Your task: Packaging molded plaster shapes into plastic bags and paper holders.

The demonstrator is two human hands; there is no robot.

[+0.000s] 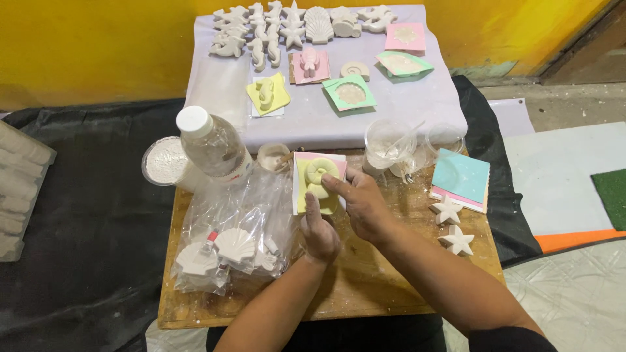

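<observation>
Plywood forms the table, dusted white, with black sheeting on the floor around it. At 12 o'clock from the hands lies a pale cloth-covered board carrying rows of finished white plaster casts and several coloured moulds. At 9 o'clock sits a clear plastic bag of shell-shaped casts, with a capped plastic bottle lying across its upper edge. At 2 o'clock are clear mixing cups, a stack of flat coloured moulds, and two white star casts.

The yellow mould, with a spiral shell cast seated in it, is at centre, on top of a pink mould just above the hands. The left hand supports its lower edge, thumb up against the mould face, fingers curled narrow underneath. The right hand grips the right edge, thumb pressed on the cast rim, fingers wrapped behind.

Step in hand, by judgement: demoulding, with the cast not yet free. The next move calls for gentle, even flexing of the soft mould away from the cast, since thin plaster edges can chip under uneven pressure.
</observation>
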